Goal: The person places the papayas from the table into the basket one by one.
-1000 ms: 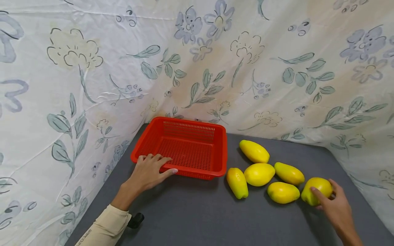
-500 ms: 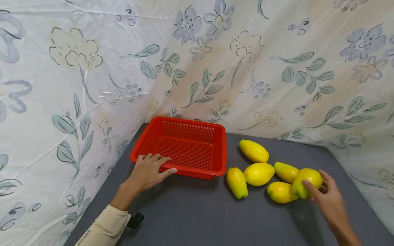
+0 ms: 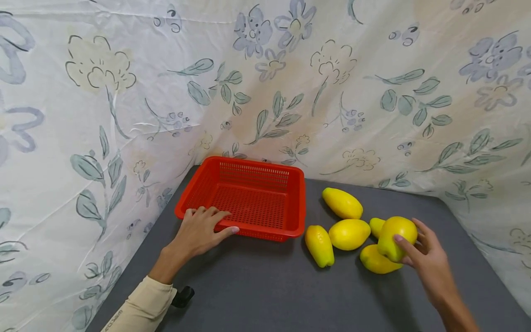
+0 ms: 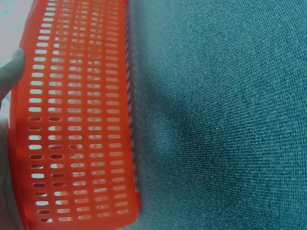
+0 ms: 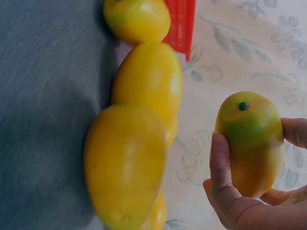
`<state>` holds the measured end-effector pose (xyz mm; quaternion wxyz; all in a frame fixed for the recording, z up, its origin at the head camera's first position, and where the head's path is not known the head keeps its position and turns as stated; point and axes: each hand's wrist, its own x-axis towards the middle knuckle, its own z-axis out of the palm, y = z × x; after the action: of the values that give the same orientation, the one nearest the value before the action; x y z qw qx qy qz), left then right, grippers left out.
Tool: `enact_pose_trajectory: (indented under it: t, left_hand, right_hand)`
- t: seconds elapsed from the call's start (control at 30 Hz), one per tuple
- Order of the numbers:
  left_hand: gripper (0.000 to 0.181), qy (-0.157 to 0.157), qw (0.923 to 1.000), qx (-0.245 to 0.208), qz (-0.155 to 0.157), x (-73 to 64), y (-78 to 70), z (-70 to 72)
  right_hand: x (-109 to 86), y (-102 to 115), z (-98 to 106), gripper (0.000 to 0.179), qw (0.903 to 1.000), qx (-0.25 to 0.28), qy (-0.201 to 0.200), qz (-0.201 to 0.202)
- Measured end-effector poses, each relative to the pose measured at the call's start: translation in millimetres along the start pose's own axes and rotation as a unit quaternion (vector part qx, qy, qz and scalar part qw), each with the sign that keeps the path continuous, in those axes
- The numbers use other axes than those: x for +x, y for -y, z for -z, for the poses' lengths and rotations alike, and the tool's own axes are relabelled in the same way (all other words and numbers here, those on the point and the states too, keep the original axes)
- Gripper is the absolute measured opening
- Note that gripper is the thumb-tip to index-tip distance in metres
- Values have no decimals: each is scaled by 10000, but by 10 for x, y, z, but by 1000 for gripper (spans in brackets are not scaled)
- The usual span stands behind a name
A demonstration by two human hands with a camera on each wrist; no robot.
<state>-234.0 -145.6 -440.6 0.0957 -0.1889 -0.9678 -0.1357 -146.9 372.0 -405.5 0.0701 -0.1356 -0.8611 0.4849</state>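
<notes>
- The right grip [image 3: 429, 265], right of the frame in the head view, is closed around one yellow fruit [image 3: 396, 237], thumb on one side and fingers on the other; the shadow below suggests it is clear of the tabletop [image 3: 269, 286].
- The likeliest mishap is a slip: the rounded skin looks smooth, and much of the hold seems to come from the fingertips.
- Any low sideways swing could knock the two fruits it partly covers in the head view, the upper [image 3: 375, 227] and the lower [image 3: 378, 261], and set them rolling, since nothing visible fences them in.
- The left grip [image 3: 201, 233], left of centre, lies with relaxed fingers over the near rim of the red basket [image 3: 297, 203]; too much weight there could tilt or slide it.
- The held fruit is plump and blunt-ended, yellow with a soft shine, greener toward its lower left in the head view. The right wrist view shows a small dark green stem nub, green shoulders and a warmer orange-yellow lower half. I can make out no bruise or dent.
</notes>
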Motion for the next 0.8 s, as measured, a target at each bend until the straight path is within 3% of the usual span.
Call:
enact_pose_trajectory:
  t: [0.23, 0.47, 0.8]
  left_hand:
    - [65, 4, 10000, 26, 4, 0, -4, -6]
    - [66, -5, 10000, -9, -3, -11, 14, -14]
    - [66, -63, 10000, -3, -64, 0, 47, -24]
  right_hand:
    - [-67, 137, -122, 83, 9983, 491, 254, 177]
    - [-143, 299, -275, 78, 9884, 1318, 693, 307]
    - [-213, 533, -565, 78, 9790, 1709, 1084, 261]
